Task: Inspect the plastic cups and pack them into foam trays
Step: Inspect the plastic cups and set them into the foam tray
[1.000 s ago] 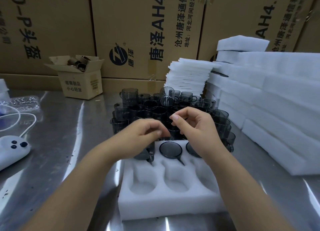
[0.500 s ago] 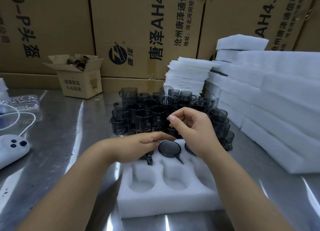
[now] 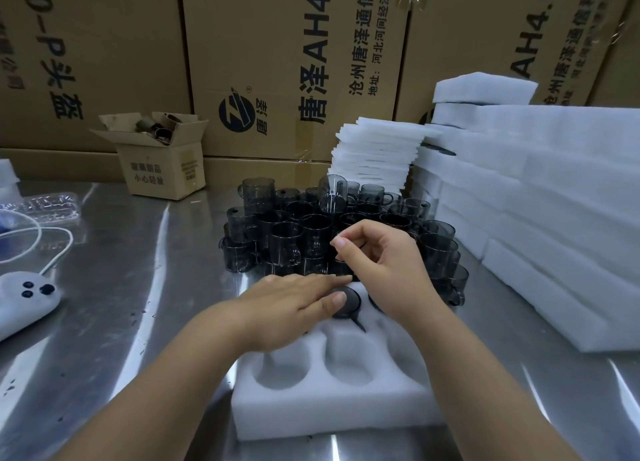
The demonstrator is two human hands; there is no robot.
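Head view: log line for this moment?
left hand flat over far-left pocket of white foam tray | right hand raised, fingers curled | dark round plastic cup in far-middle pocket | two near pockets unfilled

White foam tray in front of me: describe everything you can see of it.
The white rectangular foam tray lies flat on the shiny metal table, before a cluster of dark translucent plastic cups. It has round moulded pockets: two near ones show empty, the far middle one holds a seated cup. The left hand rests flat over its far left corner.

Glossy smoky plastic cups (image 3: 313, 234), matt foam tray (image 3: 332, 408), shiny steel table (image 3: 138, 287)
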